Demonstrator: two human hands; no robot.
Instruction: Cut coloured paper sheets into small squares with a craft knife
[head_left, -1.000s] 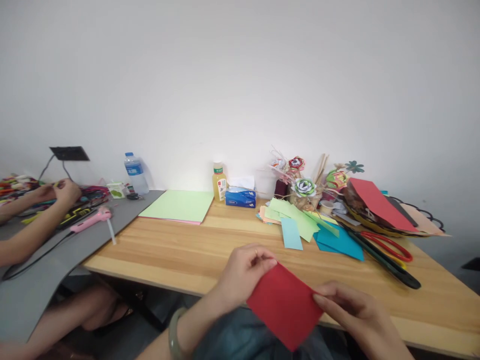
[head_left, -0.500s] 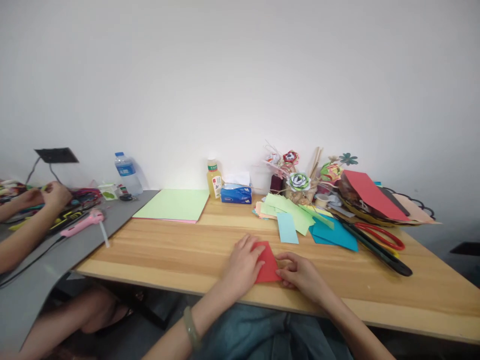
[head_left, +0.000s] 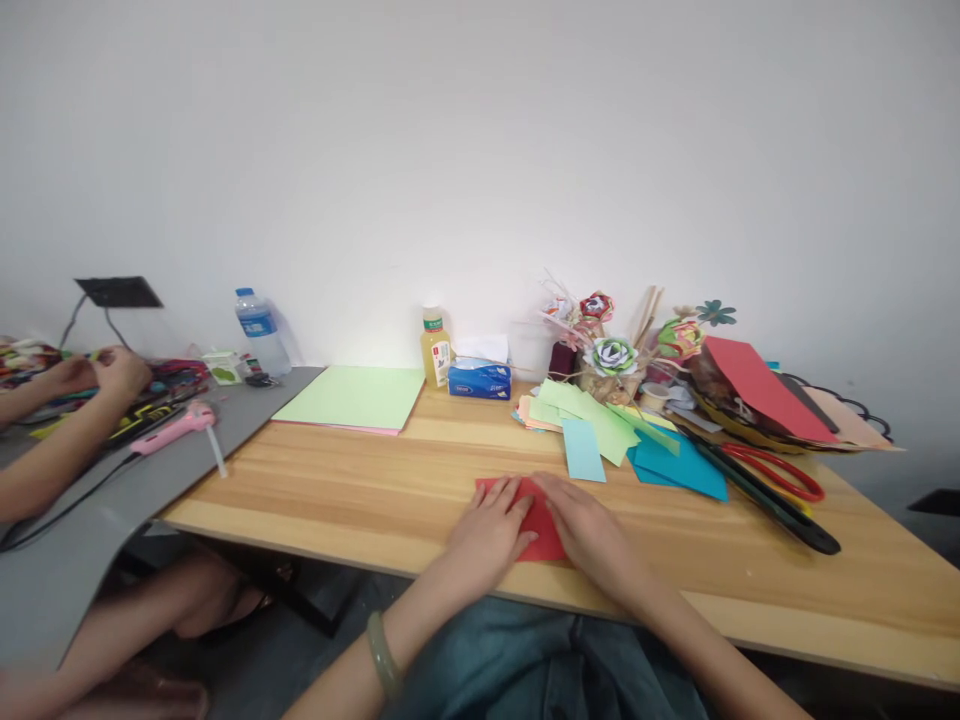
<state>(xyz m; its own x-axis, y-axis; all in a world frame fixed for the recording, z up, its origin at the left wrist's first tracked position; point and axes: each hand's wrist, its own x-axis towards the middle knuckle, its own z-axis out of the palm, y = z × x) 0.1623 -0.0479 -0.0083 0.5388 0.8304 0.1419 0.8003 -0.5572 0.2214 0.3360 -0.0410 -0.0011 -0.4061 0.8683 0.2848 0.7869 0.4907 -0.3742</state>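
Observation:
A piece of red paper (head_left: 541, 535) lies on the wooden table near its front edge, partly covered by both hands. My left hand (head_left: 491, 525) rests flat on its left part, fingers stretched out and a little apart. A pale green bangle (head_left: 383, 655) is on the left wrist. My right hand (head_left: 592, 525) lies along the paper's right side, its fingers extended forward and touching the sheet near the far edge. Under the hands, part of the paper is hidden.
Beyond the hands lie green and blue paper pieces (head_left: 583, 450). Scissors with red handles (head_left: 780, 473) and a dark-handled tool (head_left: 787, 510) are at right. Behind stand a juice bottle (head_left: 436, 350), a tissue pack (head_left: 480, 380) and paper flowers (head_left: 611, 357). Another person's hands (head_left: 120, 375) work at left.
My right hand has gone from pinching the paper's right edge to lying flatter along it, fingers stretched forward. The left hand stays on the paper. The view has shifted slightly.

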